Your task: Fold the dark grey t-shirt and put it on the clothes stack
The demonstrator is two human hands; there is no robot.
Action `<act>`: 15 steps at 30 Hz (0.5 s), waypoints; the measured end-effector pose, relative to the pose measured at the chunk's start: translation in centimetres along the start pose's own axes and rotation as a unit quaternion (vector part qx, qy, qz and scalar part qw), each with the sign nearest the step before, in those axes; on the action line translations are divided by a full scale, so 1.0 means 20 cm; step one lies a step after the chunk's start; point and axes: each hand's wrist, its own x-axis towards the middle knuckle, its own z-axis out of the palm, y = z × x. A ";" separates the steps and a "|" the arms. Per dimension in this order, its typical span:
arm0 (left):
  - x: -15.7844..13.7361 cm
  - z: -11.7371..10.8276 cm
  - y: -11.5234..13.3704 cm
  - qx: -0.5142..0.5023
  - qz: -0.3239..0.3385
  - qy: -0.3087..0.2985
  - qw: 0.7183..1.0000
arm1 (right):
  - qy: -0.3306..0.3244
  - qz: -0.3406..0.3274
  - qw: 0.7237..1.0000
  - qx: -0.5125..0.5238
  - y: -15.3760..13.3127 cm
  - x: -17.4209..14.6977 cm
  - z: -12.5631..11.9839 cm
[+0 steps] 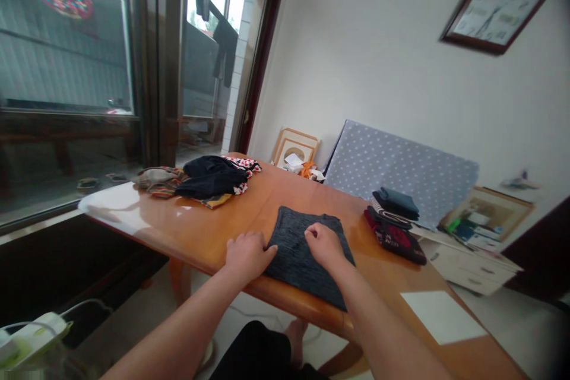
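Note:
A dark grey heathered garment (289, 249) lies flat at the table's front edge, folded into a rough rectangle. My left hand (248, 256) rests at its left side, palm down on the wood. The thumb is stretched out onto the cloth, apart from the fingers. Over the middle of the garment is my right hand (325, 244), its fingers curled in and nothing visible in them. Whether that hand presses on the cloth I cannot tell.
On the wooden table (267, 190), a loose heap of clothes (209, 177) lies at the far left. A stack of folded clothes (394, 219) stands at the right, with a white sheet (443, 316) nearer me. A power strip (35, 338) is at lower left.

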 end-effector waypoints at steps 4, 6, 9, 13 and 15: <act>-0.01 -0.01 0.00 0.015 0.007 -0.011 1.000 | -0.032 0.006 0.998 0.052 -0.17 0.09 0.12; -0.01 -0.01 0.00 0.016 0.014 -0.019 1.000 | -0.045 0.012 0.998 0.045 -0.23 0.14 0.18; -0.01 -0.01 0.00 0.006 0.012 -0.034 0.999 | -0.058 0.020 0.998 0.019 -0.31 0.20 0.26; -0.02 -0.01 0.00 -0.013 0.004 -0.036 0.999 | -0.059 0.044 0.997 -0.019 -0.37 0.28 0.32; -0.02 -0.01 -0.01 -0.015 0.001 -0.031 0.999 | -0.064 0.056 0.996 -0.037 -0.39 0.29 0.33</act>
